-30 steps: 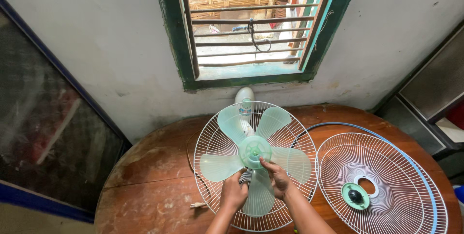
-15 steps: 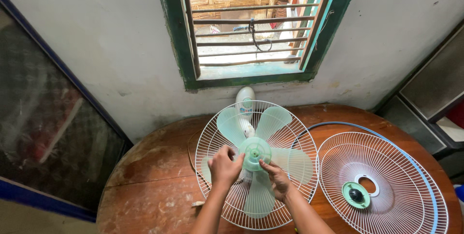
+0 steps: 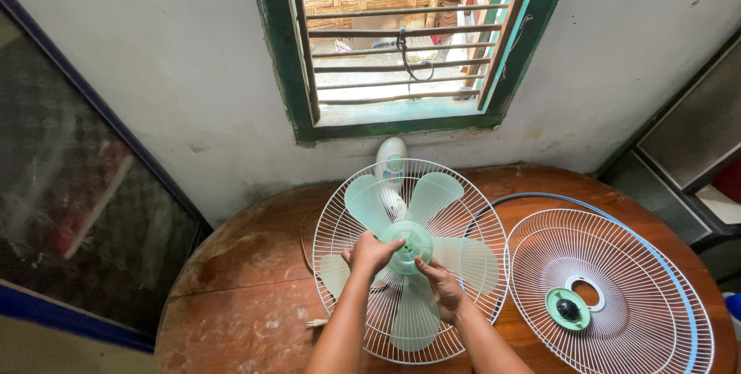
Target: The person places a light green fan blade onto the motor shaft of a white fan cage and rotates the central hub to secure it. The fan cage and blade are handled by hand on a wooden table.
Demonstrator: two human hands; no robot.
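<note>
The left hand (image 3: pixel 370 253) and right hand (image 3: pixel 441 285) are curled around the green hub (image 3: pixel 409 244) of the fan blade (image 3: pixel 407 254), seated in the rear guard (image 3: pixel 407 262) on the table (image 3: pixel 247 281), and the hub is best gripped evenly so the thin blades are not bent.

A round, worn wooden table (image 3: pixel 255 266) is seen against a pale wall (image 3: pixel 170 73). A detached white wire grille (image 3: pixel 617 266) with a green centre cap (image 3: pixel 567 310) is laid at right, edged by a blue ring (image 3: pixel 679 281). A green-framed barred window (image 3: pixel 401 42) is set above.
</note>
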